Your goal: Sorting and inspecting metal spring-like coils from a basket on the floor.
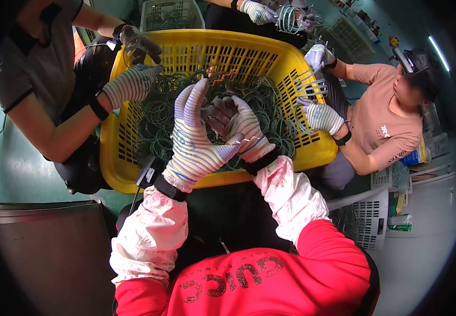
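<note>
Filling the far middle, a yellow slotted plastic basket [286, 68] holds tangled green wire rings [159, 121]. Over them, the striped-gloved left hand [194, 137] is spread flat; the right hand [238, 124] curls, pinching one thin ring. Separating loops gently seems wise.

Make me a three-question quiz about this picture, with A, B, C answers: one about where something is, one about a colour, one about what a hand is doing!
1. Where are the green wire rings?
A. In the basket
B. On the floor
C. On a shelf

2. What colour is the basket?
A. Blue
B. Yellow
C. Red

3. How is the left hand?
A. In a fist
B. In a pocket
C. Fingers spread open

Answers:
1 A, the rings fill the basket.
2 B, its walls and rim are yellow.
3 C, the gloved fingers point up, spread, beside the right hand.
</note>
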Tool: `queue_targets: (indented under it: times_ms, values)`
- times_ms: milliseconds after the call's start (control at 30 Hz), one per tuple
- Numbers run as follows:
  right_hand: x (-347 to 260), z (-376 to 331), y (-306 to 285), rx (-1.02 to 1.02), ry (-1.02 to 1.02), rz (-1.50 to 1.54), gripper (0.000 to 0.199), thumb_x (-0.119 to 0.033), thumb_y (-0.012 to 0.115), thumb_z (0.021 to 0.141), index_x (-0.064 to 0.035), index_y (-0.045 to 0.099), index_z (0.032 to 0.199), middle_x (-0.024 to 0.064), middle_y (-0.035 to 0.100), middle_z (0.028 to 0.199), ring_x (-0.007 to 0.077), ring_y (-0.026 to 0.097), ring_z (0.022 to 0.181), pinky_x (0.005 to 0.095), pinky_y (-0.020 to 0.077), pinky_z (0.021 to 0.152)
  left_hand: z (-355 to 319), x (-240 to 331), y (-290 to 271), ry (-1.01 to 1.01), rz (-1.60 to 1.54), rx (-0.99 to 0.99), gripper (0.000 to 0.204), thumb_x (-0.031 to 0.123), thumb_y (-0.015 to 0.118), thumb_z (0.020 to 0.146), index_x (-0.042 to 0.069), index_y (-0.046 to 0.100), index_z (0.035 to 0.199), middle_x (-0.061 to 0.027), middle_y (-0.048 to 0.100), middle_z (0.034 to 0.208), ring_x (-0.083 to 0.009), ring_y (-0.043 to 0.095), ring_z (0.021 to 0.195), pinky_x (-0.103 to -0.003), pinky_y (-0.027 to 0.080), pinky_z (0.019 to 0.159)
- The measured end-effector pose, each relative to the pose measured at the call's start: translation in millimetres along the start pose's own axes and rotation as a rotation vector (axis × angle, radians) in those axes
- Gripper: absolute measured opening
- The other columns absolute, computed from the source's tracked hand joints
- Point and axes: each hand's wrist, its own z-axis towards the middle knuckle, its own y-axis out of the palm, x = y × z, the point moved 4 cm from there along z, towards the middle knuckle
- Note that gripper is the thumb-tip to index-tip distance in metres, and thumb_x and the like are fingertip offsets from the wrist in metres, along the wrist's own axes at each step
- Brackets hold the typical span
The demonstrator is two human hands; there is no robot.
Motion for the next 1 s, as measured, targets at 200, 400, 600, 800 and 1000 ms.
queue_targets:
  times_ms: [200,400,600,800,1000]
  values:
    - [-1,3,-4,-0.004,0.003,-0.01,0.022,-0.029,0.051,0.101,-0.0077,0.053,0.102,0.0101,0.069,0.099,0.0305,0.071,0.091,0.0469,0.0609,0.084,2,1,-1,-0.015,0.031,-0.021,0.107,0.017,0.089,0.06,0.007,0.032,0.15,-0.0173,0.035,0.14,-0.0295,0.053,0.122,-0.038,0.048,0.102]
    - [1,7,-6,-0.007,0.041,0.008,0.023,-0.031,0.051,0.101,-0.0082,0.054,0.1,0.0118,0.069,0.099,0.0329,0.069,0.093,0.0519,0.058,0.087,7,1,2,0.022,0.11,-0.017,0.099,0.016,0.089,0.06,0.008,0.038,0.145,-0.0112,0.035,0.138,-0.0229,0.048,0.116,-0.037,0.05,0.097]
    - [5,14,-8,-0.067,0.067,0.021,0.029,-0.036,0.052,0.101,-0.0077,0.059,0.105,0.0127,0.068,0.102,0.0353,0.066,0.096,0.0563,0.0536,0.089,5,-21,-1,-0.261,0.019,0.045,0.088,0.008,0.086,0.063,0.006,0.043,0.14,-0.0084,0.035,0.136,-0.0201,0.046,0.114,-0.034,0.051,0.096]
    - [-52,16,-20,-0.107,-0.131,-0.252,0.039,-0.044,0.064,0.095,-0.0115,0.06,0.116,0.0101,0.069,0.113,0.027,0.067,0.101,0.0445,0.0559,0.087,14,-31,-14,-0.422,-0.067,0.133,0.098,0.012,0.089,0.062,0.0,0.037,0.144,-0.0118,0.034,0.135,-0.0216,0.047,0.114,-0.034,0.05,0.097]
    - [-85,28,-91,0.189,-0.176,-0.72,0.036,-0.033,0.066,0.096,-0.009,0.062,0.122,0.0075,0.071,0.106,0.0203,0.068,0.09,0.0346,0.0538,0.083,17,-23,-23,-0.487,-0.187,0.156,0.105,0.018,0.092,0.06,-0.002,0.034,0.145,-0.0116,0.034,0.134,-0.0211,0.046,0.116,-0.034,0.047,0.101]
